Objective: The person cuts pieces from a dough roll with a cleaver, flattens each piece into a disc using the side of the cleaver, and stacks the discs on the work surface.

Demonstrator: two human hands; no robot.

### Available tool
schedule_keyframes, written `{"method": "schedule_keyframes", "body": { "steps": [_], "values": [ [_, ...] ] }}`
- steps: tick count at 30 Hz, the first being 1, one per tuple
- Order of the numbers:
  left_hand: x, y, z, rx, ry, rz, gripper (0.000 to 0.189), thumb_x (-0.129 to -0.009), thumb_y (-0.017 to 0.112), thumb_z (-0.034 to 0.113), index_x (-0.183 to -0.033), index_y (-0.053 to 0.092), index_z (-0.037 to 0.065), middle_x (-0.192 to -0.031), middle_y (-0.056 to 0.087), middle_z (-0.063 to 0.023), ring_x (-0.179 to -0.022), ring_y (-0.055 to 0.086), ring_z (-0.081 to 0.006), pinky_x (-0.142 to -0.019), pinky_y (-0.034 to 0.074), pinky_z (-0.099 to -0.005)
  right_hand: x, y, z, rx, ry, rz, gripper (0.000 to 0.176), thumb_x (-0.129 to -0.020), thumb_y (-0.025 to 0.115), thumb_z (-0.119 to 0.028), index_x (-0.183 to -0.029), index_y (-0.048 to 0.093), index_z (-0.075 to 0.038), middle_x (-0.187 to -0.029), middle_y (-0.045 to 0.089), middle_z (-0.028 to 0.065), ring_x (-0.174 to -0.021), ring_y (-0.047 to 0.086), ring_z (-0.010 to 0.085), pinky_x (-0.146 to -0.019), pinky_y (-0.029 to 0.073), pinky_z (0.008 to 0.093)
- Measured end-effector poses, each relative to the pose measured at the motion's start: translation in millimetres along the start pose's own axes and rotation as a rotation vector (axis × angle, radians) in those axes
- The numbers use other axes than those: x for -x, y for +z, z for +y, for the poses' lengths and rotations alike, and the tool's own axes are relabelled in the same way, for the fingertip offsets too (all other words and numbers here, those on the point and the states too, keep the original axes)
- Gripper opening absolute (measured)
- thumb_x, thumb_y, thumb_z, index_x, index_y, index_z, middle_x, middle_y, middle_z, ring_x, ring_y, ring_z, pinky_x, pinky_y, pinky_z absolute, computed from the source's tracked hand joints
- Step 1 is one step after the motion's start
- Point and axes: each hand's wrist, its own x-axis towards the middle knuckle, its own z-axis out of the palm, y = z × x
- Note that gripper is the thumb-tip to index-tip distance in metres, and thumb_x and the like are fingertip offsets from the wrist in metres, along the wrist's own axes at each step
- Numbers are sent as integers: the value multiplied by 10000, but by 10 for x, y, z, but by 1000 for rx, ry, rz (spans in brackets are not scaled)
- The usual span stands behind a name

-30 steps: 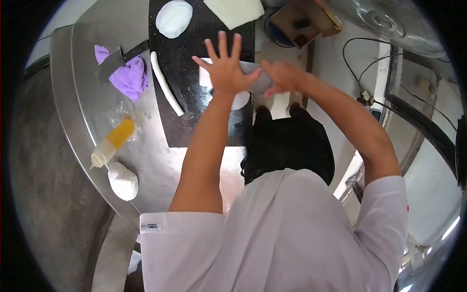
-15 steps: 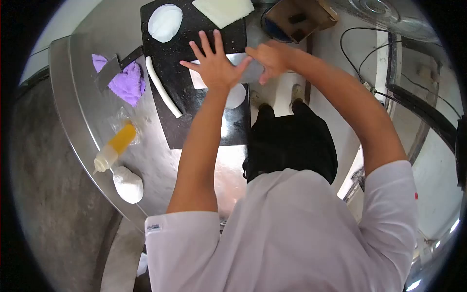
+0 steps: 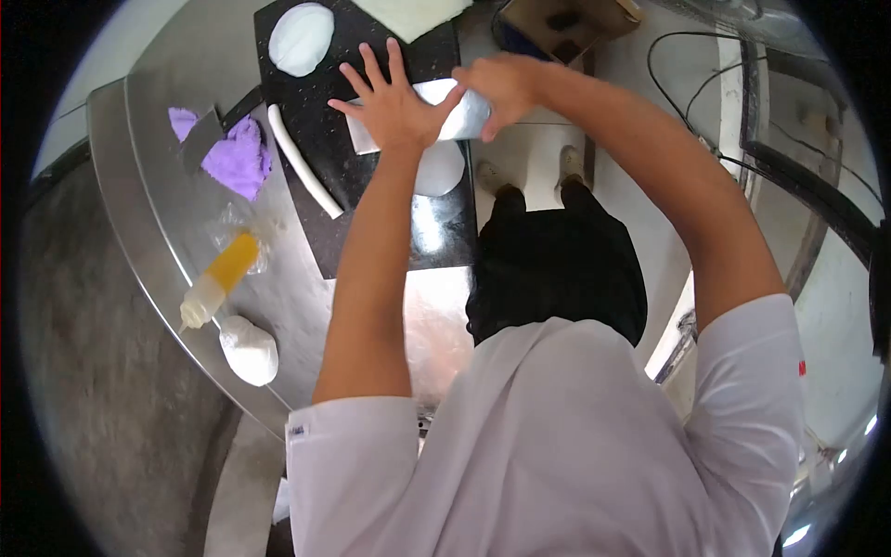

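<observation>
A wide, shiny metal cleaver blade (image 3: 471, 116) lies flat over the black stone board (image 3: 371, 227). My left hand (image 3: 397, 110) rests on top of the blade with its fingers spread. At the blade's right end my right hand (image 3: 506, 85) is closed on the cleaver; its handle is hidden in my grip. Whatever lies under the blade cannot be seen. Just below it is a thin, round white dough sheet (image 3: 440, 169). A white dough roll (image 3: 303, 162) lies along the board's left side, and white dough rounds (image 3: 302, 39) sit at the top left.
Left of the board, another cleaver (image 3: 198, 141) lies by a purple cloth (image 3: 238, 160). Nearer are a squeeze bottle of yellow liquid (image 3: 221, 278) and a white bundle (image 3: 249, 351). A pale folded cloth (image 3: 408, 14) and a cardboard box (image 3: 566, 32) are at the far side.
The cleaver blade has turned slightly and now shines more brightly under my left hand. Both hands keep their places on it. The whole view has shifted a little.
</observation>
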Motion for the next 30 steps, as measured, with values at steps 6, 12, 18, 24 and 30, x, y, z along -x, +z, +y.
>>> {"method": "schedule_keyframes", "body": {
  "steps": [6, 12, 18, 24, 30],
  "values": [
    [87, 112, 109, -16, 90, -68, 1204, -691, 648, 857, -1639, 251, 230, -1687, 162, -222, -1535, 82, -526, -1045, 66, -869, 307, 342, -37, -187, 166, -56, 840, -580, 958, -443, -1185, 548, -27, -918, 700, 248, -913, 700, 429, -799, 549, 496],
    [-100, 36, 52, -25, 18, 15, 1155, -723, 657, 805, -1631, 265, 209, -1676, 175, -248, -1532, 71, -536, -1062, 50, -854, 57, -177, -35, 34, 103, -88, 819, -605, 954, -394, -1204, 545, -13, -1004, 700, 250, -983, 693, 413, -799, 551, 467],
    [87, 81, 176, -30, 90, -63, 1204, -715, 664, 823, -1644, 222, 197, -1681, 140, -257, -1528, 71, -548, -1031, 52, -877, 253, 363, 178, -165, -33, 8, 790, -568, 959, -338, -1189, 617, 10, -1117, 684, 243, -1065, 684, 392, -908, 546, 472],
    [-196, 47, -38, -29, 218, -85, 1199, -707, 675, 818, -1636, 236, 200, -1690, 145, -217, -1539, 75, -519, -1072, 60, -849, 122, 143, 33, -76, 109, -73, 872, -604, 937, -475, -1185, 528, 29, -941, 697, 244, -967, 685, 438, -819, 552, 481],
    [124, -64, -327, 44, 511, -164, 1144, -721, 627, 846, -1619, 307, 213, -1695, 162, -188, -1552, 126, -459, -1052, 78, -855, 301, 616, -442, -339, 253, -129, 877, -623, 946, -428, -1169, 523, 113, -1005, 671, 295, -981, 671, 470, -833, 566, 467]
  ]
}}
